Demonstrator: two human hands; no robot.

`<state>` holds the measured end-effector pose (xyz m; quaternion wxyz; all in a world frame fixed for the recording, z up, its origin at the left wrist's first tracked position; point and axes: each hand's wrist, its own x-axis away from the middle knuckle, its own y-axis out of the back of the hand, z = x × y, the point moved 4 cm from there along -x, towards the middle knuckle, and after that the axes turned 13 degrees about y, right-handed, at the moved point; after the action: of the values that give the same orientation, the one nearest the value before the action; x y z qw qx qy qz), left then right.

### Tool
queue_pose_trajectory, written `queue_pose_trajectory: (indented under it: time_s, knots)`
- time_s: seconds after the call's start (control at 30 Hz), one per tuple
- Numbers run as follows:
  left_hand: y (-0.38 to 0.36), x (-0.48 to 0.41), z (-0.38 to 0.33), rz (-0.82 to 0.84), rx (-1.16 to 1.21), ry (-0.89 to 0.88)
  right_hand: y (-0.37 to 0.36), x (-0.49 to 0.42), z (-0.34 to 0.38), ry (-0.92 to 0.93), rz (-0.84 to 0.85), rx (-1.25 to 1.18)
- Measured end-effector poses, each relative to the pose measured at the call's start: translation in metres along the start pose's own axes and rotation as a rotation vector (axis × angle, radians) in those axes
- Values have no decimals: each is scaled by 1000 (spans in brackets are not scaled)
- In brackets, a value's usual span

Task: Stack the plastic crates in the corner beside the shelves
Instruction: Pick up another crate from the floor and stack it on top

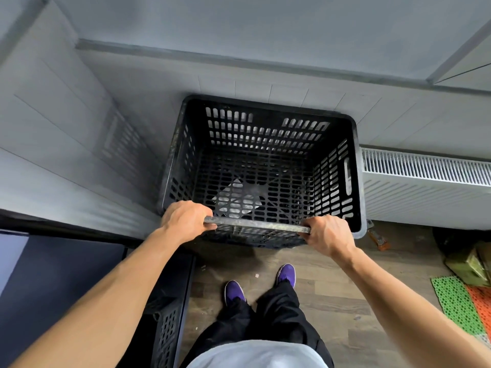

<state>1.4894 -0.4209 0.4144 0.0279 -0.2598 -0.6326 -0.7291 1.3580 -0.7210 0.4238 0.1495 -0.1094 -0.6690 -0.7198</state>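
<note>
A black perforated plastic crate (265, 144) sits in the corner, its far side against the white tiled wall, seen from above with its open top facing me. Through its slotted bottom more black lattice shows, so it seems to rest on another crate, though I cannot tell for sure. My left hand (186, 220) grips the left part of the near rim. My right hand (328, 235) grips the right part of the same rim. Both sets of fingers curl over the rim's edge.
A white radiator (425, 179) runs along the wall to the crate's right. Another black perforated crate (166, 333) stands low at my left, beside a dark surface (61, 274). Green and orange mats (462, 306) lie on the wooden floor at right. My purple shoes are below.
</note>
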Motion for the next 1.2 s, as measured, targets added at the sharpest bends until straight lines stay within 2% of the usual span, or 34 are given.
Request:
queue_pose_trajectory:
  time_s: [0.27,0.5,0.63,0.97,1.1,1.2]
  knots:
    - [0,-2,1,20,16,16,-1,-4,-5,31,-6,17]
    - [2,3,-2,80,9,36,-5,-4,-3,-5,68,-33]
    - [2,13,-6,8,71,74,-5,-2,0,-9,81,-33]
    - [3,46,-19,-96,254,36,8,-4,43,164,42,-63]
    - [-1,71,-28,-163,348,106,11,6,46,237,-12,-77]
    - [-12,97,-43,-203,424,193,10,19,48,349,-128,-113]
